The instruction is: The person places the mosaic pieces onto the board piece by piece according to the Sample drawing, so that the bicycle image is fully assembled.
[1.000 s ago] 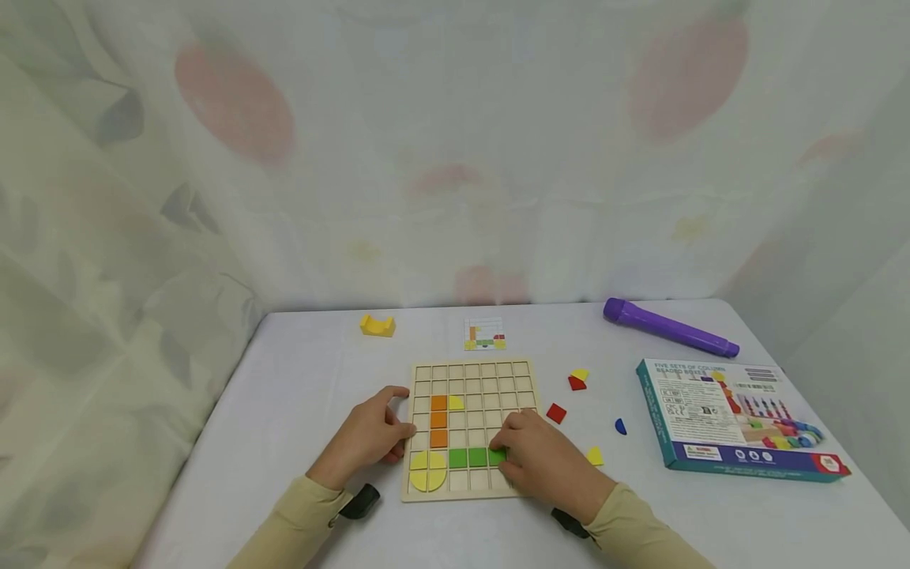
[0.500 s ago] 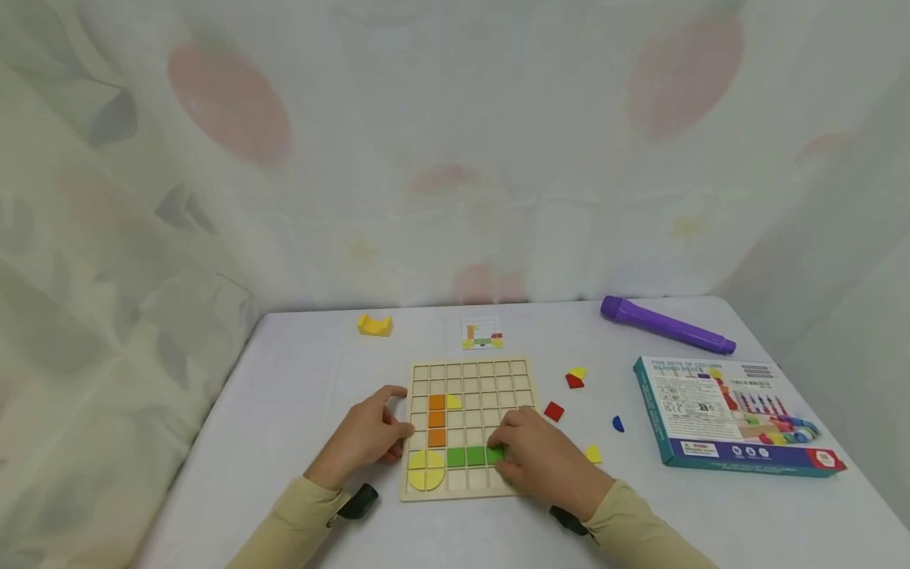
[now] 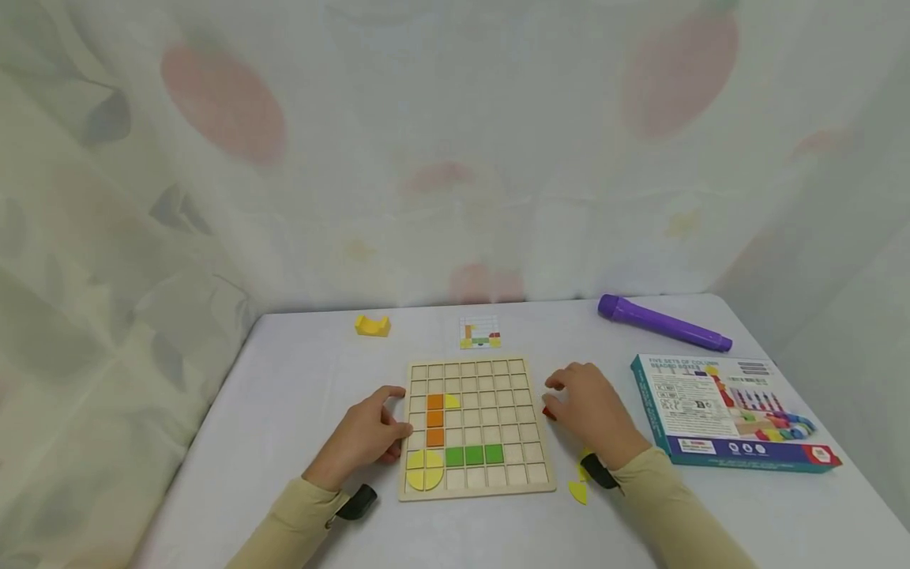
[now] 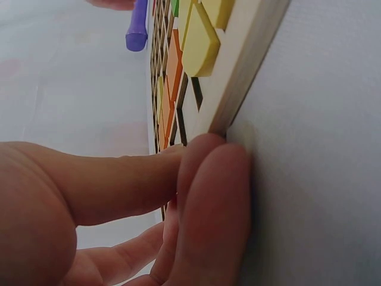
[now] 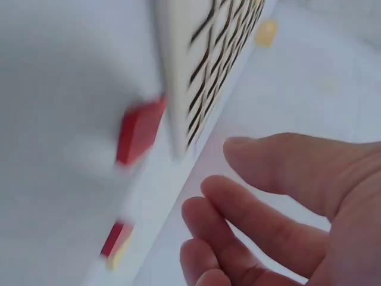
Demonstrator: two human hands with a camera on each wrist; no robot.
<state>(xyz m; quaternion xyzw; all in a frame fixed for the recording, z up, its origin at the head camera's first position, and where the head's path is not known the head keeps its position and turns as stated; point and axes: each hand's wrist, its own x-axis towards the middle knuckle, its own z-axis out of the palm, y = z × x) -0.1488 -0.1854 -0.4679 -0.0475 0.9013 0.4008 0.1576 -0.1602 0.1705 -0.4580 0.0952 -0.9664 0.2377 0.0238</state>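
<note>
A square wooden grid board (image 3: pixel 479 494) lies on the table. Three orange squares (image 3: pixel 435 420), a yellow quarter circle (image 3: pixel 452 401), a row of three green squares (image 3: pixel 474 454) and a yellow circle (image 3: pixel 425 470) of quarter pieces sit in its cells. My left hand (image 3: pixel 364 429) holds the board's left edge with thumb and fingers. Right of the board hovers my right hand (image 3: pixel 593 412), fingers loosely bent and apart, nothing between them. Close to it lies a red square (image 5: pixel 140 132), mostly covered in the head view. A red piece (image 5: pixel 116 237) touches a yellow piece farther off.
Behind the board lies a pattern card (image 3: pixel 479 333), with a yellow stand (image 3: pixel 373 325) to its left. A purple microphone-shaped stick (image 3: pixel 663 322) and a toy box (image 3: pixel 732 409) are at the right. Yellow pieces (image 3: pixel 578 491) lie near the right wrist.
My right hand has left the rightmost green square and moved right and away, over the loose red pieces. The green row now shows whole. My left hand stays at the board's edge.
</note>
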